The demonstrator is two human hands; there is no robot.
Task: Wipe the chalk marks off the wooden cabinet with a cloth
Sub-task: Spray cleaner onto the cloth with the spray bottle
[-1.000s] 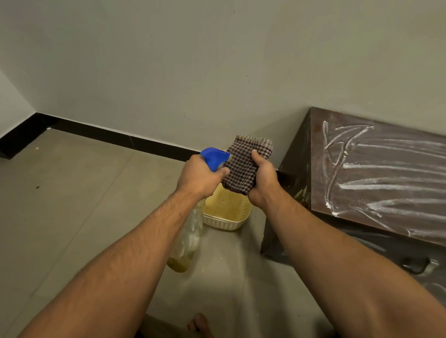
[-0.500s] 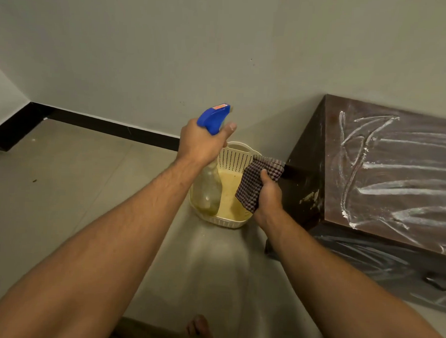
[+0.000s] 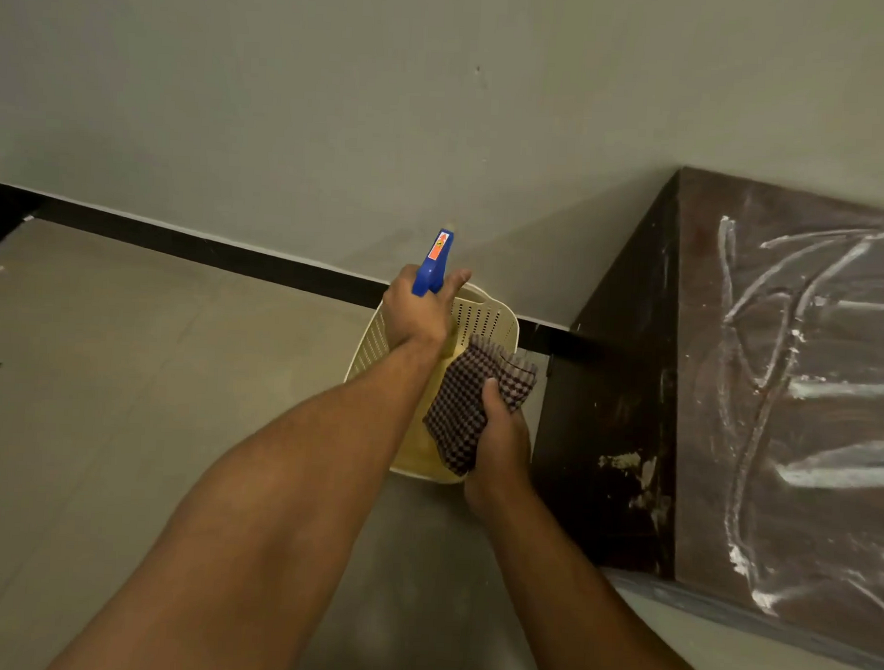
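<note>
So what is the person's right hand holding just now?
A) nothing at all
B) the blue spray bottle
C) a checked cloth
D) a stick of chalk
C: the right hand grips the checked cloth, while the blue spray bottle is in the left hand.

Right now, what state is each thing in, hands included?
left hand, gripping the spray bottle.
spray bottle, upright over the basket, body hidden.
right hand, gripping the cloth.
cloth, bunched, off the cabinet.
basket, upright on the floor.
cabinet, top covered in chalk marks, unwiped.
</note>
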